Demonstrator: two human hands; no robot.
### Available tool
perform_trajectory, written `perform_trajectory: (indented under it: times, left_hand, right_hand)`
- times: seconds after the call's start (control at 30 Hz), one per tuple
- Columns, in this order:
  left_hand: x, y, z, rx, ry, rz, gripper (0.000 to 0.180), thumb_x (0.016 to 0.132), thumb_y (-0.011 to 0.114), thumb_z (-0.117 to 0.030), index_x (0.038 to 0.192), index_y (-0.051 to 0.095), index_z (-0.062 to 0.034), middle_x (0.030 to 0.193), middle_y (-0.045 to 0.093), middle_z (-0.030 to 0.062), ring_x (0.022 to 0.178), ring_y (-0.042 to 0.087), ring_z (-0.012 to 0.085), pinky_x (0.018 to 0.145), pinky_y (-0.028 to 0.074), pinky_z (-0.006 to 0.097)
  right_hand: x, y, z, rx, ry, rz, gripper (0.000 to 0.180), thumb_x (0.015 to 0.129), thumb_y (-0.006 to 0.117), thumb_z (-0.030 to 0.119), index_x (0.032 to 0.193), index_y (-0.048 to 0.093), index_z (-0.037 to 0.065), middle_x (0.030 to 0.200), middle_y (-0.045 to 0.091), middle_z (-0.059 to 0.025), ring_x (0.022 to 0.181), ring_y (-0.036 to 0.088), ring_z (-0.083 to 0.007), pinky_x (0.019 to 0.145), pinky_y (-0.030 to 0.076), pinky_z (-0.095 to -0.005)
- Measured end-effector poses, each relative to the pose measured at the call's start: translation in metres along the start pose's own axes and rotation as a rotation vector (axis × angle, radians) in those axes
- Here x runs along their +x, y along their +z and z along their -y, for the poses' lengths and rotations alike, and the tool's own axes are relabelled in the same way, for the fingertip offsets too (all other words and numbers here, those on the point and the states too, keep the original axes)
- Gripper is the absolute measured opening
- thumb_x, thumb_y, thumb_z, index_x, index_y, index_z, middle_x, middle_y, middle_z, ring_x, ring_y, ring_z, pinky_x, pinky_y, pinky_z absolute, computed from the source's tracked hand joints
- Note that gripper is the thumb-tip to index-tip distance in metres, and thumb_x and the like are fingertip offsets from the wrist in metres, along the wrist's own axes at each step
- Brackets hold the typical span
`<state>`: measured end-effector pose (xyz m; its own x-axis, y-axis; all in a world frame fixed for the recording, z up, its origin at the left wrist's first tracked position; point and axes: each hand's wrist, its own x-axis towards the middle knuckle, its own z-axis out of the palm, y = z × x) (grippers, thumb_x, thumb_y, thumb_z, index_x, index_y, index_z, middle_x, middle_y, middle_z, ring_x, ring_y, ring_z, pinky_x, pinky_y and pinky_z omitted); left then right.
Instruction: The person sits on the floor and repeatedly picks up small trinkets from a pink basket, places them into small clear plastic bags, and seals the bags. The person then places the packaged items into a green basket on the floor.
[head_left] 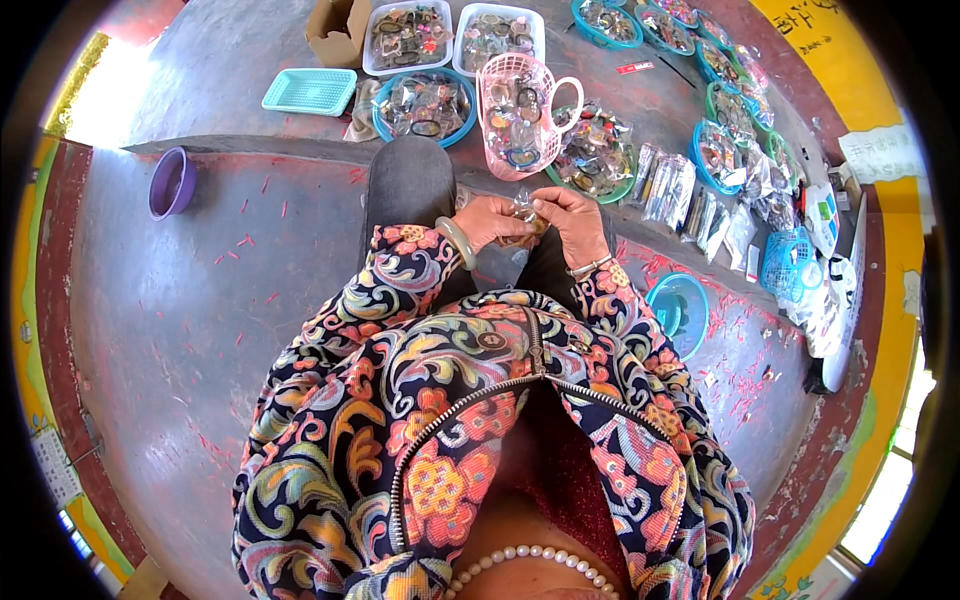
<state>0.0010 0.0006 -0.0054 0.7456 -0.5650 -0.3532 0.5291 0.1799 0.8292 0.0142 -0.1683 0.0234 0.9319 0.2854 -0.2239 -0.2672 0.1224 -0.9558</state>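
Observation:
Over my lap, my left hand (pixel 484 219) and my right hand (pixel 575 225) meet at a small clear plastic packet (pixel 525 208) with something brownish inside. Both hands pinch it, the right at its upper edge; the fingers partly hide its contents. Just beyond stands a pink basket (pixel 484 110) with a looped handle, holding packaged small items, some of them dark rings. To its right, a green basin (pixel 622 190) heaped with clear packets lies close to my right hand. A blue basin (pixel 470 125) of similar packets sits beyond my left knee.
Two white trays (pixel 455 65) of packets, a cardboard box (pixel 337 35) and a mint tray (pixel 310 92) stand at the back. A purple basin (pixel 172 183) is at left. Several filled baskets, bagged bundles (pixel 668 185) and a teal basin (pixel 680 315) occupy the right. Red scraps litter the floor.

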Motion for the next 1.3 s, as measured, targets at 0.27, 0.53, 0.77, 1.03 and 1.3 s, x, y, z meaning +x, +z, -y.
perform_trajectory:
  times: [0.27, 0.53, 0.77, 1.03, 1.3]
  left_hand:
    - [-0.003, 0.002, -0.004, -0.015, 0.043, -0.064, 0.022, 0.076, 0.06, -0.011, 0.095, 0.058, -0.0007, 0.08, 0.063, 0.0068, 0.067, 0.056, 0.0087, 0.06, 0.041, 0.02]
    - [0.001, -0.002, 0.001, -0.317, 0.254, -0.32, 0.017, 0.077, 0.058, -0.006, 0.093, 0.056, -0.0005, 0.085, 0.061, 0.0077, 0.073, 0.056, 0.0113, 0.062, 0.043, 0.023]
    - [0.0, -0.002, -0.001, -0.311, 0.305, -0.345, 0.019, 0.077, 0.058, -0.007, 0.094, 0.053, -0.001, 0.085, 0.059, 0.006, 0.072, 0.054, 0.0112, 0.065, 0.042, 0.024]
    - [0.0, 0.003, -0.002, -0.228, 0.28, -0.313, 0.023, 0.076, 0.06, -0.009, 0.097, 0.052, -0.0023, 0.085, 0.057, 0.004, 0.075, 0.052, 0.0118, 0.068, 0.041, 0.025]
    - [0.003, -0.005, 0.004, -0.171, 0.247, -0.364, 0.019, 0.076, 0.061, -0.012, 0.093, 0.055, -0.0043, 0.081, 0.057, 0.0016, 0.072, 0.052, 0.0099, 0.065, 0.041, 0.023]
  right_hand:
    - [0.001, -0.001, -0.002, 0.053, 0.025, -0.019, 0.018, 0.077, 0.06, 0.012, 0.091, 0.058, 0.001, 0.074, 0.057, 0.0004, 0.063, 0.048, -0.0051, 0.056, 0.036, -0.0184]
    - [-0.001, -0.002, -0.007, -0.03, 0.193, 0.048, 0.023, 0.076, 0.063, 0.025, 0.086, 0.058, 0.005, 0.074, 0.059, -0.0005, 0.067, 0.052, -0.007, 0.058, 0.036, -0.0191]
    - [-0.006, 0.016, -0.011, 0.007, 0.296, 0.077, 0.021, 0.075, 0.062, 0.026, 0.085, 0.059, 0.008, 0.074, 0.06, -0.0004, 0.069, 0.053, -0.0069, 0.06, 0.035, -0.0211]
    - [-0.005, 0.013, -0.02, 0.055, 0.278, 0.035, 0.013, 0.073, 0.057, 0.021, 0.078, 0.061, 0.009, 0.067, 0.058, 0.0013, 0.062, 0.051, -0.0063, 0.059, 0.035, -0.021]
    - [-0.004, 0.008, -0.018, -0.097, 0.238, 0.114, 0.014, 0.071, 0.054, 0.015, 0.075, 0.059, 0.003, 0.064, 0.057, -0.0019, 0.058, 0.05, -0.0086, 0.058, 0.038, -0.0211]
